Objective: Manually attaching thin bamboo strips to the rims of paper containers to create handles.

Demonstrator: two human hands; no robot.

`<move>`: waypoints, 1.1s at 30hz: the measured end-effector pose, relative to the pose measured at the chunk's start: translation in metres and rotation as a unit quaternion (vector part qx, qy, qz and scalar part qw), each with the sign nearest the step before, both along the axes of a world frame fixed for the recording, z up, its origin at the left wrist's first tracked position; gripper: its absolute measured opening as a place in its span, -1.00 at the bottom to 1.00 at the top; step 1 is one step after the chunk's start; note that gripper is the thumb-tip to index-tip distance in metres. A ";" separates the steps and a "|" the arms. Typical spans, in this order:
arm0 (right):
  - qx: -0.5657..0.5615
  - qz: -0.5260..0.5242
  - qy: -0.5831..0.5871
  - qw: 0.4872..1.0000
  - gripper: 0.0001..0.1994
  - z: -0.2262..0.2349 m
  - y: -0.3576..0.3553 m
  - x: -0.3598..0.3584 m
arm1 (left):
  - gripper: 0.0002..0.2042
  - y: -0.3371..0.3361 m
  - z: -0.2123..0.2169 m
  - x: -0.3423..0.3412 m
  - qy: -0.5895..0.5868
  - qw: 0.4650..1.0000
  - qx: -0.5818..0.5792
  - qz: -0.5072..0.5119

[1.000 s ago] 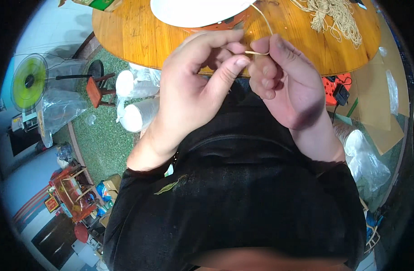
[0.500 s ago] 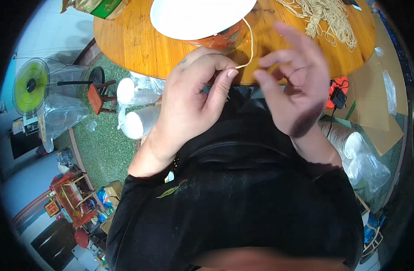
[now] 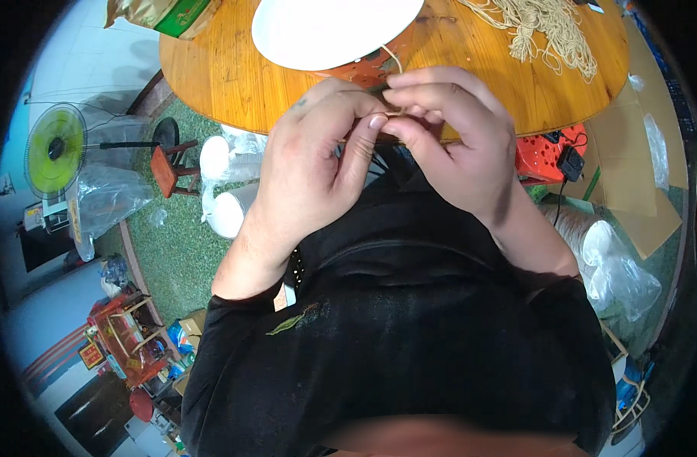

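A thin beige cord [image 3: 395, 59] runs from under the edge of a white round disc [image 3: 333, 30] down to my fingertips, at the table's near edge. My left hand [image 3: 306, 160] pinches it between thumb and forefinger. Meeting it from the right, my right hand [image 3: 470, 145] has its thumb and fingers closed on the cord too, just beside the left thumb. Its curled fingers hide part of the cord. The disc sits tilted over a reddish-brown patterned object [image 3: 367, 70], mostly covered.
A tangled heap of beige cord [image 3: 546, 34] lies at the wooden table's [image 3: 219, 68] far right. A green and brown package [image 3: 182, 17] is at its far left. On the floor are white disc stacks [image 3: 230, 213], a green fan [image 3: 57, 148], a wooden stool [image 3: 165, 171] and cardboard [image 3: 630, 152].
My right hand has come left and closed on the cord beside my left hand; before, it was apart with fingers spread. The cord's visible loop has shortened.
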State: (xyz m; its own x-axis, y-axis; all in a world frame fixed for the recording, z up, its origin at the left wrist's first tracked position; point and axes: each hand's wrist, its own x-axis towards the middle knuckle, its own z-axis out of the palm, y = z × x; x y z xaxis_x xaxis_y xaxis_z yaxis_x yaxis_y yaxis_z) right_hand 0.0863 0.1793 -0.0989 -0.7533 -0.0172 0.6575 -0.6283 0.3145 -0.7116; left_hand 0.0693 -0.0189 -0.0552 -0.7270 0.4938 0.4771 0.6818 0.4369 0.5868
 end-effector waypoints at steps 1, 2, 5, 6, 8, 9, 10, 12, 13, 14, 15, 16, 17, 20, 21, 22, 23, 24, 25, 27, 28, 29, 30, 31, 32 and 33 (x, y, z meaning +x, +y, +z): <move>-0.048 0.024 -0.020 0.998 -0.87 0.000 -0.002 0.000 | -0.95 0.000 0.001 0.000 0.000 1.000 0.000 0.000; -0.048 0.023 -0.020 0.998 -0.87 -0.003 -0.003 -0.001 | -0.96 -0.001 0.002 0.000 0.005 1.000 -0.010 -0.002; -0.062 0.031 -0.007 0.998 -0.90 -0.011 -0.006 -0.002 | -0.96 -0.003 0.005 0.001 0.007 1.000 -0.029 0.001; -0.070 0.034 -0.042 0.996 -0.91 -0.011 -0.006 0.000 | -0.96 -0.004 0.005 0.001 0.005 0.999 -0.037 0.005; -0.079 0.038 -0.076 0.993 -0.92 -0.010 -0.005 0.001 | -0.94 -0.005 0.008 0.001 0.002 0.999 -0.039 0.008; -0.074 0.042 -0.114 0.990 -0.92 -0.008 -0.004 0.001 | -0.93 -0.006 0.010 0.001 0.000 0.999 -0.040 0.010; -0.069 0.045 -0.152 0.985 -0.93 -0.007 -0.004 0.001 | -0.91 -0.007 0.011 -0.002 0.059 0.998 -0.034 0.016; -0.089 0.022 -0.138 0.986 -0.93 -0.008 -0.008 -0.001 | -0.86 -0.013 0.017 -0.013 0.150 0.988 -0.018 0.026; -0.108 -0.002 -0.124 0.986 -0.93 -0.009 -0.010 -0.003 | -0.85 -0.017 0.023 -0.024 0.185 0.982 -0.027 0.015; -0.107 -0.003 -0.126 0.986 -0.93 -0.009 -0.012 -0.006 | -0.83 -0.021 0.027 -0.036 0.220 0.975 -0.035 0.005; -0.099 -0.021 -0.088 0.991 -0.92 -0.008 -0.014 -0.010 | -0.82 -0.021 0.032 -0.043 0.195 0.979 -0.056 0.007; -0.091 -0.039 -0.050 0.994 -0.92 -0.007 -0.015 -0.013 | -0.83 -0.023 0.034 -0.049 0.147 0.984 -0.096 -0.002; -0.092 -0.036 -0.049 0.994 -0.92 -0.008 -0.017 -0.016 | -0.83 -0.026 0.036 -0.053 0.098 0.986 -0.137 -0.009; -0.056 -0.063 0.021 0.996 -0.90 -0.011 -0.022 -0.022 | -0.83 -0.025 0.042 -0.061 0.020 0.983 -0.181 -0.020; -0.047 -0.072 0.028 0.996 -0.89 -0.013 -0.022 -0.023 | -0.82 -0.024 0.042 -0.062 0.007 0.980 -0.197 -0.022; -0.038 -0.080 0.035 0.995 -0.87 -0.015 -0.022 -0.024 | -0.82 -0.022 0.044 -0.063 0.006 0.980 -0.197 -0.024; -0.038 -0.082 0.034 0.995 -0.87 -0.016 -0.023 -0.025 | -0.81 -0.020 0.045 -0.063 -0.016 0.980 -0.199 -0.027; -0.050 -0.089 0.028 0.994 -0.87 -0.017 -0.024 -0.025 | -0.80 -0.018 0.046 -0.063 -0.038 0.979 -0.200 -0.031; -0.061 -0.096 0.022 0.993 -0.86 -0.018 -0.024 -0.026 | -0.80 -0.017 0.046 -0.063 -0.039 0.978 -0.201 -0.033; -0.059 -0.100 0.024 0.993 -0.86 -0.022 -0.024 -0.029 | -0.79 -0.015 0.045 -0.063 -0.051 0.977 -0.204 -0.024; -0.056 -0.103 0.026 0.993 -0.85 -0.024 -0.023 -0.030 | -0.79 -0.016 0.044 -0.064 -0.052 0.977 -0.205 -0.024; -0.056 -0.104 0.025 0.993 -0.85 -0.025 -0.023 -0.030 | -0.78 -0.016 0.042 -0.066 -0.079 0.978 -0.191 -0.028; -0.064 -0.098 0.031 0.993 -0.85 -0.026 -0.023 -0.031 | -0.78 -0.017 0.041 -0.068 -0.107 0.978 -0.178 -0.031; -0.073 -0.093 0.037 0.992 -0.85 -0.026 -0.024 -0.031 | -0.78 -0.016 0.041 -0.069 -0.108 0.978 -0.178 -0.032; -0.074 -0.093 0.036 0.992 -0.85 -0.027 -0.024 -0.031 | -0.77 -0.016 0.041 -0.069 -0.136 0.977 -0.152 -0.056; -0.075 -0.094 0.026 0.992 -0.85 -0.026 -0.024 -0.031 | -0.77 -0.015 0.042 -0.070 -0.163 0.975 -0.126 -0.080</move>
